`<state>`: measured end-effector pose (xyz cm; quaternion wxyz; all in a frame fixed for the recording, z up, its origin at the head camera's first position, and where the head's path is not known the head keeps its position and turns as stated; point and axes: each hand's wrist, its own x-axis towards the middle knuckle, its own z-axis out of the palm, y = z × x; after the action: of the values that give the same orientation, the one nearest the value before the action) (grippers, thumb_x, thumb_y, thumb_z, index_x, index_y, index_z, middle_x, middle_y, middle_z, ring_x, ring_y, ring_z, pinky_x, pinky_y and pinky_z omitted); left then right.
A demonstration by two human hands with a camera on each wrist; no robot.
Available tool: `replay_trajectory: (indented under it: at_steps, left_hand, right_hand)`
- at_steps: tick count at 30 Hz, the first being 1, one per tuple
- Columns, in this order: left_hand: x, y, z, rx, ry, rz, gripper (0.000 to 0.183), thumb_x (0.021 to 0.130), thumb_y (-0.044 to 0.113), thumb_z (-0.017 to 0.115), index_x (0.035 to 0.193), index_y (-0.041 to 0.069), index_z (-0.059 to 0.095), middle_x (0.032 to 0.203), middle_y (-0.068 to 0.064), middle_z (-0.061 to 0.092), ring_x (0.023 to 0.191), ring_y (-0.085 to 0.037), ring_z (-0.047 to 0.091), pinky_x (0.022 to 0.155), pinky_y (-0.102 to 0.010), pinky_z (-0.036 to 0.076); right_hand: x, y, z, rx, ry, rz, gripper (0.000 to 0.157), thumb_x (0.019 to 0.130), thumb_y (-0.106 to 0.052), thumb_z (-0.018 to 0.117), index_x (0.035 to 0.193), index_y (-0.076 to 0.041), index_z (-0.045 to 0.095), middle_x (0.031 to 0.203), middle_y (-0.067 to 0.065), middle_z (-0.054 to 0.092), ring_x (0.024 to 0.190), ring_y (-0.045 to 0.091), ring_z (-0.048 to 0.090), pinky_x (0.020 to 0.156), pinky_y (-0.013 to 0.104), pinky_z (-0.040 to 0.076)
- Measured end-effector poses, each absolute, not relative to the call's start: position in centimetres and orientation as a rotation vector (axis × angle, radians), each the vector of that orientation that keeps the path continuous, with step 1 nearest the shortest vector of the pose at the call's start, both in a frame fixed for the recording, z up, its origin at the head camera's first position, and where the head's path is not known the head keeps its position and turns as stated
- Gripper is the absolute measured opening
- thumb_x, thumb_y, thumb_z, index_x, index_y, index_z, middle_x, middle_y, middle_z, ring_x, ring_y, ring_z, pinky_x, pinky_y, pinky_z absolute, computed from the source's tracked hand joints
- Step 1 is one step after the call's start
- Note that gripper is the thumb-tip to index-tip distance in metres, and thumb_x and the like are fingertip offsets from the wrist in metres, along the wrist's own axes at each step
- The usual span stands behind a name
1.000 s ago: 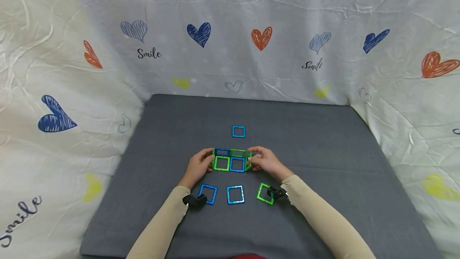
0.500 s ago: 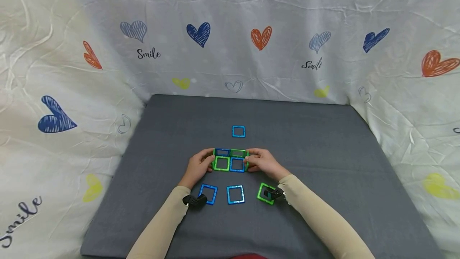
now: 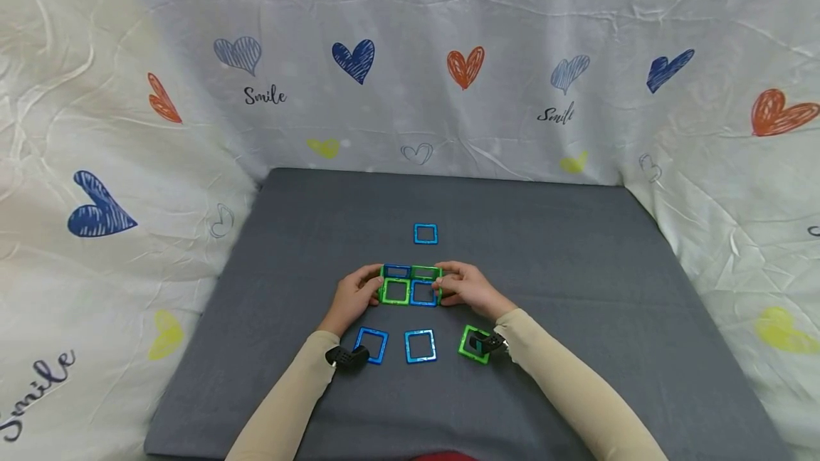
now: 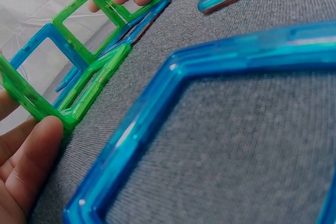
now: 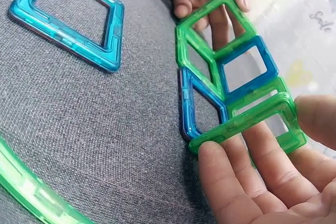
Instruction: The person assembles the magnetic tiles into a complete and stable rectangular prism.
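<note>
Square magnetic tiles form an open box in the middle of the head view. Its base pairs a green tile (image 3: 395,303) with a blue tile (image 3: 423,304); behind them stand a blue tile (image 3: 397,266) and a green tile (image 3: 425,267). At the left end, my left hand (image 3: 351,295) pinches an upright green tile (image 4: 26,94) between thumb and fingers. My right hand (image 3: 474,292) holds the right-end green tile (image 5: 247,121) by its edges, against the neighbouring tiles. Some fingertips are hidden behind the end tiles in the head view.
Nearer the body lie a loose blue tile (image 3: 383,348), a light blue tile (image 3: 420,359) and a green tile (image 3: 463,341) partly under the right wrist camera. Another blue tile (image 3: 426,242) lies beyond the box. A grey mat (image 3: 544,247) covers the table, with a printed curtain (image 3: 410,112) behind.
My right hand has moved slightly left, bringing its tilted green tile upright against the box's right end. The left hand has stayed in place.
</note>
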<state>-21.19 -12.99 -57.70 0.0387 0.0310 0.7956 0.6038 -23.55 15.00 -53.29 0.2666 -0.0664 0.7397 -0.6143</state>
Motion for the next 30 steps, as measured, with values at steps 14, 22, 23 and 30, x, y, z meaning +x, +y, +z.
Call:
replay_trajectory:
  at_steps: [14, 22, 23, 30]
  left_hand:
    - [-21.13, -12.9, -57.56, 0.096, 2.455, 1.846, 0.037, 0.104, 0.024, 0.059, 0.139, 0.014, 0.064, 0.128, -0.016, 0.069, 0.071, -0.014, 0.066, 0.065, -0.024, 0.057]
    - [-21.22, -12.91, -57.83, 0.089, 2.449, 1.862, 0.036, 0.103, 0.024, 0.061, 0.138, 0.015, 0.065, 0.123, -0.015, 0.071, 0.07, -0.015, 0.065, 0.064, -0.023, 0.056]
    - [-21.22, -12.89, -57.85, 0.089, 2.45, 1.863, 0.037, 0.103, 0.024, 0.061, 0.138, 0.014, 0.065, 0.124, -0.015, 0.071, 0.07, -0.014, 0.065, 0.064, -0.023, 0.056]
    - [-21.27, -12.89, -57.99, 0.079, 2.47, 1.851, 0.036, 0.103, 0.025, 0.062, 0.137, 0.015, 0.065, 0.124, -0.014, 0.071, 0.069, -0.014, 0.065, 0.063, -0.023, 0.056]
  right_hand:
    - [-23.86, 15.16, -53.43, -0.208, 1.972, -1.659, 0.049, 0.103, -0.015, 0.056, 0.148, 0.002, 0.045, 0.126, 0.03, 0.066, 0.103, 0.021, 0.071, 0.089, 0.045, 0.061]
    - [-23.83, 14.98, -53.26, -0.186, 1.976, -1.659, 0.051, 0.102, -0.014, 0.058, 0.148, 0.002, 0.045, 0.124, 0.028, 0.068, 0.1, 0.019, 0.071, 0.087, 0.043, 0.061]
    - [-23.83, 14.96, -53.25, -0.183, 1.975, -1.659, 0.051, 0.102, -0.014, 0.059, 0.149, 0.002, 0.045, 0.124, 0.028, 0.068, 0.099, 0.018, 0.071, 0.086, 0.043, 0.061]
    - [-23.88, 14.85, -53.13, -0.176, 1.988, -1.653, 0.051, 0.101, -0.014, 0.059, 0.148, 0.002, 0.046, 0.122, 0.029, 0.068, 0.095, 0.017, 0.071, 0.085, 0.043, 0.061]
